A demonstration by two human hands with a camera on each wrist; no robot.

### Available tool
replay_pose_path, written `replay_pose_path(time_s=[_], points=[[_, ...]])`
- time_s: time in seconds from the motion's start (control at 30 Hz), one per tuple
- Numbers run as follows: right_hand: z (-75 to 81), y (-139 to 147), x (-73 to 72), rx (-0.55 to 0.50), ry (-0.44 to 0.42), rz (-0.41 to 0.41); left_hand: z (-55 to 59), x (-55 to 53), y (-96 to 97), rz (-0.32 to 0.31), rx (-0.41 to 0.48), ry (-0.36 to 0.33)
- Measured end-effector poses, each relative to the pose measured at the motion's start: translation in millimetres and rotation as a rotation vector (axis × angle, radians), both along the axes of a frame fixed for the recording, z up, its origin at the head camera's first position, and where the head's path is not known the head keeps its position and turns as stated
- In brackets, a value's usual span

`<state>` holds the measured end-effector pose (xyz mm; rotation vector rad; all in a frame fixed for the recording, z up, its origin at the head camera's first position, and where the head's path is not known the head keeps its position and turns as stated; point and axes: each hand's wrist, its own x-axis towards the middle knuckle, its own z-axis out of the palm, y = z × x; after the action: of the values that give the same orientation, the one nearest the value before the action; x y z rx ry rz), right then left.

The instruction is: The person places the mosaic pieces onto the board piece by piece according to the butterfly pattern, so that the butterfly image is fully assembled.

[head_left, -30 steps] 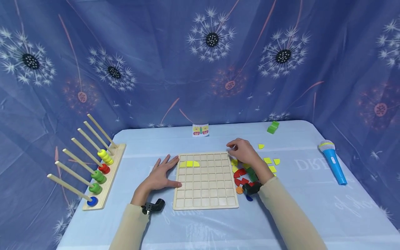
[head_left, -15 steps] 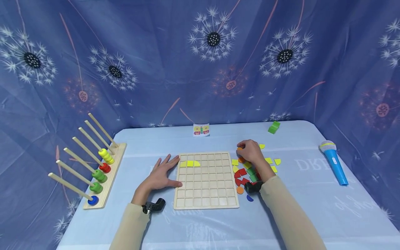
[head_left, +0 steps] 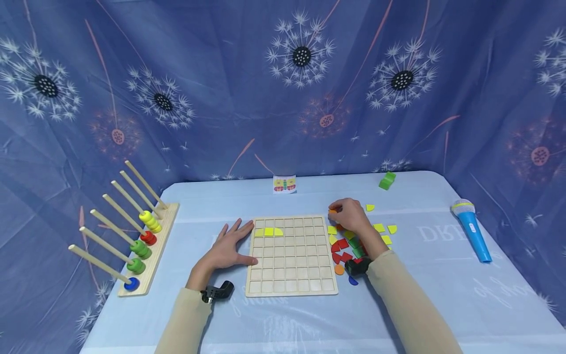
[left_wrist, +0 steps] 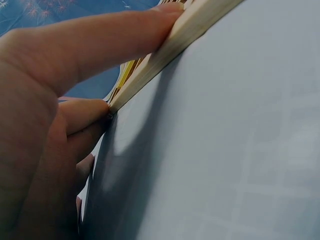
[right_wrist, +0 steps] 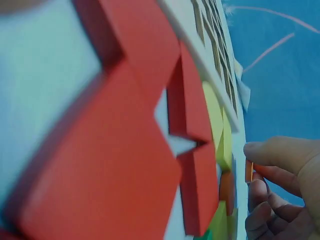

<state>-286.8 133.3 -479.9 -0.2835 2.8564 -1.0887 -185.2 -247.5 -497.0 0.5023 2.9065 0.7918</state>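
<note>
A wooden grid board (head_left: 292,260) lies on the table with yellow pieces (head_left: 268,231) side by side in its top row at the left. My left hand (head_left: 225,250) rests at the board's left edge, fingers spread; thumb and index finger touch the rim in the left wrist view. Beyond the board's upper right corner, my right hand (head_left: 351,215) pinches an orange piece (right_wrist: 249,171) between thumb and finger, just above the table. Under and beside that wrist lie loose red pieces (head_left: 340,245), green pieces (head_left: 356,246) and yellow pieces (head_left: 332,230), some partly covered by the arm.
Left stands a wooden peg stacker (head_left: 155,250) with coloured rings. A butterfly picture card (head_left: 284,184) leans at the back. A green object (head_left: 387,180) lies back right, a blue toy microphone (head_left: 472,231) at the right edge. An orange disc (head_left: 339,269) and blue piece (head_left: 353,280) lie beside the board.
My right hand has shifted right from the board's corner, then slightly back left; an orange piece now shows in its fingers. My left hand has stayed on the board's edge.
</note>
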Motion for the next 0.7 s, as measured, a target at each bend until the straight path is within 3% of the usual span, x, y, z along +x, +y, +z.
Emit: replay_pose_path(time_s=[0.27,0.7], points=[[3.3,-19.3,6.6,-0.014,0.069,0.110,-0.8,0.4,-0.5,0.000,-0.008,0.001],[9.2,-64.4,16.6,0.052,0.090,0.307,-1.3,-1.2,-0.8,0.000,-0.014,-0.021]])
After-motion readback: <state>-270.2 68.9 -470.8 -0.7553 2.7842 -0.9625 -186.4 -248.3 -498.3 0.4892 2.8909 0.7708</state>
